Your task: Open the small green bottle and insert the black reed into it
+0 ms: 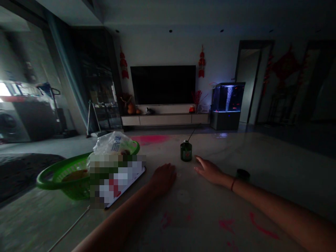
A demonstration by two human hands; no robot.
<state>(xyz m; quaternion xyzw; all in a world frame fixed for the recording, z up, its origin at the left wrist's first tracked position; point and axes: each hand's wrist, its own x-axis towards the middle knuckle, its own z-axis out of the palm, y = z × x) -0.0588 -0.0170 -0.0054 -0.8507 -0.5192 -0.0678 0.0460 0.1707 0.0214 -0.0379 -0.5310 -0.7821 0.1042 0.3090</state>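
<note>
A small dark green glass bottle point(186, 152) stands upright on the table, a thin dark stick point(191, 135) poking out of its neck. To its right, my right hand point(208, 170) holds nothing; its fingers are apart and reach toward the bottle without touching it. My left hand point(163, 177) lies palm down on the tabletop, left of and nearer than the bottle, fingers stretched out. Beyond my right wrist, which wears a thin red band, sits a dark round object point(243, 174), partly hidden by the forearm.
At left a green plastic basket point(76, 190) holds a clear plastic bag point(111, 142). A phone-like flat device point(131, 176), partly blurred out, leans by it, with a cable point(69, 229) nearby. Pink marks point(262, 227) stain the table point(199, 224). Further back are a television point(163, 85) and a lit aquarium point(228, 99).
</note>
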